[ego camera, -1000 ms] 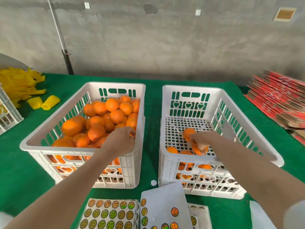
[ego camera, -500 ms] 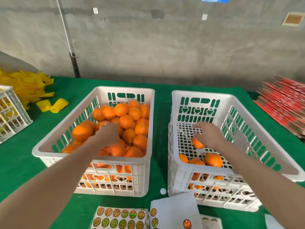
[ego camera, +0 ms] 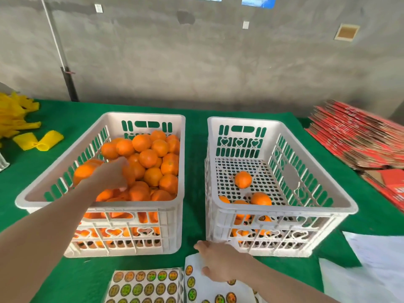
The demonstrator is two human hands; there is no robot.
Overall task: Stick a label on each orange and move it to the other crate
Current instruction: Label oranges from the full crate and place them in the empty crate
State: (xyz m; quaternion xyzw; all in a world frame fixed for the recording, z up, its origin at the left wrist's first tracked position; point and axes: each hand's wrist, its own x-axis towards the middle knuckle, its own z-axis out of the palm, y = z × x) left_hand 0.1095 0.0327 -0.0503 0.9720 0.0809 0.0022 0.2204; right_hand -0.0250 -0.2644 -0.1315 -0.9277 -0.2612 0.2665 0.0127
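Left of the full crate (ego camera: 98, 203), yellow foam sleeves (ego camera: 43, 141) lie on the green tabletop (ego camera: 195, 171). Inside the full crate, my left hand (ego camera: 111, 174) reaches in over the near rim, forearm stretched forward, palm down on the heap. Its grip curls round one orange (ego camera: 131, 174), fingers above and thumb below, though blur softens the edges. I judge this is the next fruit to label.

In front of the full crate lies a sheet of round labels (ego camera: 144, 283), close by so both jobs stay within reach. Just right of that, my right hand (ego camera: 220, 264) lies low over a second, mostly peeled sheet (ego camera: 196, 289), fingers pointing left. I cannot tell whether its grip pinches a label.

Right of the full crate stands the other crate (ego camera: 282, 209), holding a few finished oranges (ego camera: 243, 179). Far right of the full crate, flat red cartons (ego camera: 354, 136) are stacked.
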